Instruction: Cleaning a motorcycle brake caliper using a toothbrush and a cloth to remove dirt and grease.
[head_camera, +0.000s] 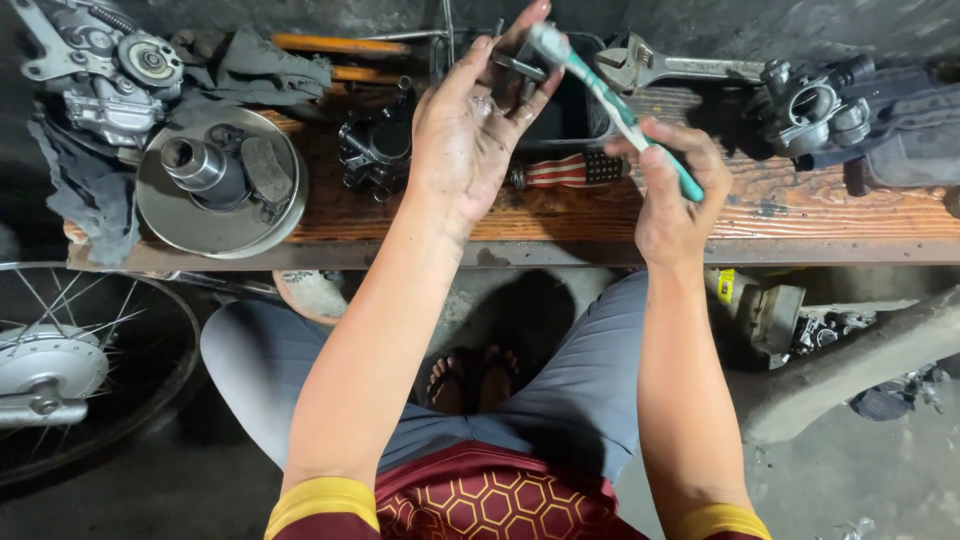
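On the far left of the wooden worktop lies a grey engine casting above a dark rag, and beside it a round metal pulley disc with a hub standing up from its middle. Below the worktop's edge on that side sits a spoked wheel. Further along stands a small dark metal part.

The left hand is raised over the middle of the worktop, palm toward the camera and smeared with grime. Its fingers are curled around a small dark metal piece, pinched near the fingertips. The bristled head of a green and white toothbrush lies against that piece, touching it at the top of the hand.

The right hand sits just beside the left, lower and to its right, closed around the toothbrush's handle with the thumb across it. Between the hands and behind them, a striped-handled screwdriver rests on the worktop.

To the right lie an adjustable wrench and then a grey carburettor next to dark cloth.
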